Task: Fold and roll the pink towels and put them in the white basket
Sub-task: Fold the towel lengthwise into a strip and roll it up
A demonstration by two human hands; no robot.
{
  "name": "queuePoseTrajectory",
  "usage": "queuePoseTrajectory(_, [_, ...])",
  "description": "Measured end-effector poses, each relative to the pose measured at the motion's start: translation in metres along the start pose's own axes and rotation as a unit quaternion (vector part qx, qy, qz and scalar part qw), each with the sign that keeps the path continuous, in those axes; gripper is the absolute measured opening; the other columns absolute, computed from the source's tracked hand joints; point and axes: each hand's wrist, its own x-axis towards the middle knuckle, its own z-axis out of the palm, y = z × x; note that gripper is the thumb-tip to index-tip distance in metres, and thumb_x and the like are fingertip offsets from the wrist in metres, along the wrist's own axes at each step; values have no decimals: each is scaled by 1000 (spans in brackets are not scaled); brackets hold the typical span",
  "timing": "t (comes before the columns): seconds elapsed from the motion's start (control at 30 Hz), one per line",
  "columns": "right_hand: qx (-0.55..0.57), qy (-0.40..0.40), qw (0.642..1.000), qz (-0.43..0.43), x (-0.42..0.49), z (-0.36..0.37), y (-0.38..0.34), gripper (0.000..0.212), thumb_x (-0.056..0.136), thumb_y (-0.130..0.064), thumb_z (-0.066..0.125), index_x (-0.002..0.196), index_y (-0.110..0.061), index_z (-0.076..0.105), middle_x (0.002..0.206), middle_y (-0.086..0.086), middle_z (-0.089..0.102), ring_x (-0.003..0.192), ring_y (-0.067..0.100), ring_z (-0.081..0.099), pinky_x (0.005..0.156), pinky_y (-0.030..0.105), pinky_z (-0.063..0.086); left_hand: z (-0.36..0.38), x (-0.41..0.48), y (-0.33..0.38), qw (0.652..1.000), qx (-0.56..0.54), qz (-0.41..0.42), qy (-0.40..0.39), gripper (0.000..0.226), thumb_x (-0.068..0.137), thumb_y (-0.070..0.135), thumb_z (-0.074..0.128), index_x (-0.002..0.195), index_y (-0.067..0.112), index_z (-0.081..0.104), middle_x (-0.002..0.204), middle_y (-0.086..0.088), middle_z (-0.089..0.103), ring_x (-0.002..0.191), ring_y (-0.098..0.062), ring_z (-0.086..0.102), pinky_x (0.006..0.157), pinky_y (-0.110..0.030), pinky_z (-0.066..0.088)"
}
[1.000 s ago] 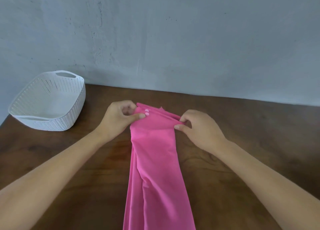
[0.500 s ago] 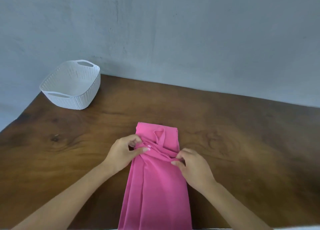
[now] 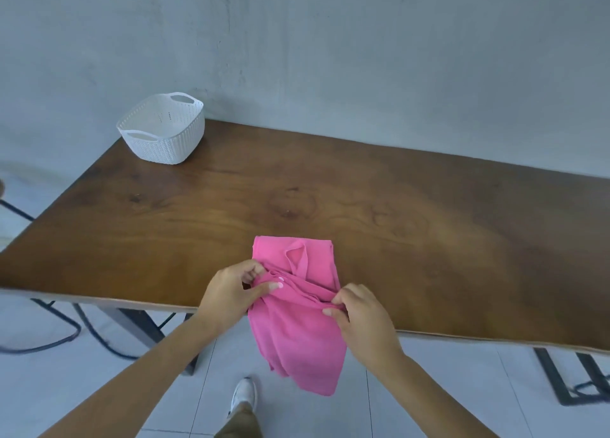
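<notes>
A pink towel (image 3: pixel 297 325), folded into a long strip, lies at the near edge of the wooden table (image 3: pixel 396 206), its lower part hanging over the edge. Its far end lies flat on the table with a small loop showing. My left hand (image 3: pixel 236 294) pinches the strip's left edge and my right hand (image 3: pixel 361 318) pinches its right edge, both at a raised fold across the strip. The white basket (image 3: pixel 161 128) stands with nothing visible inside it at the table's far left corner.
A grey wall runs behind the table. Below the near edge are a tiled floor, dark metal table legs (image 3: pixel 138 328), a chair frame (image 3: pixel 49 332) at the left and my white shoe (image 3: pixel 244 394).
Both hands have drawn the fold toward me, from the towel's far end to the table's near edge. The view has pulled back, so the table edge and floor now show.
</notes>
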Motion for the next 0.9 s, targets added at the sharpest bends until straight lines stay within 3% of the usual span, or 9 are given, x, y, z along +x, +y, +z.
queuePoseTrajectory(0.17, [4,-14,1000,-5,-53,-10,3,23,96,-37,64,87,-16,61,90,-8,56,86,11,53,71,23,36,13,-47,19,997,-53,-44,-23,25,73,34,90,63,25,68,72,6,72,70,-14,65,69,-36,53])
queuePoseTrajectory(0.3, [-14,2,999,-32,-82,-25,1,24,98,-38,61,86,-18,58,88,-9,55,85,13,54,68,26,36,18,-77,33,993,-99,-58,-14,32,73,27,91,65,10,65,76,-10,72,72,-18,64,72,-39,54])
queuePoseTrajectory(0.4, [-3,38,997,-60,-89,-46,-7,23,98,-37,61,83,-21,54,84,-12,53,81,12,51,67,27,40,14,-89,52,993,-116,-39,1,31,75,23,89,65,7,64,77,-12,72,73,-22,68,68,-31,54])
queuePoseTrajectory(0.53, [39,89,991,-91,-86,-85,-30,28,100,-43,50,81,-22,51,82,-16,48,78,8,44,67,23,35,-3,-93,85,993,-114,-2,30,26,78,20,86,70,5,68,79,-8,75,78,-27,73,72,-35,58])
queuePoseTrajectory(0.63, [12,149,982,-115,-73,-121,-50,24,98,-35,59,78,-20,56,83,-14,55,82,9,46,69,21,35,-14,-93,112,988,-139,39,54,19,80,12,84,74,3,68,82,-5,77,78,-22,75,70,-27,59])
queuePoseTrajectory(0.77, [8,188,975,-119,-64,-148,-60,20,97,-31,64,81,-20,60,84,-13,59,84,11,50,73,26,39,-27,-89,136,985,-118,95,80,21,84,20,82,81,3,69,89,-3,77,88,-23,74,85,-36,59])
queuePoseTrajectory(0.9, [-7,178,978,-107,-64,-156,-52,20,98,-35,62,82,-23,58,83,-13,58,85,9,50,69,21,38,-27,-92,148,986,-80,122,78,22,84,29,82,83,10,71,90,1,75,87,-20,71,86,-41,57])
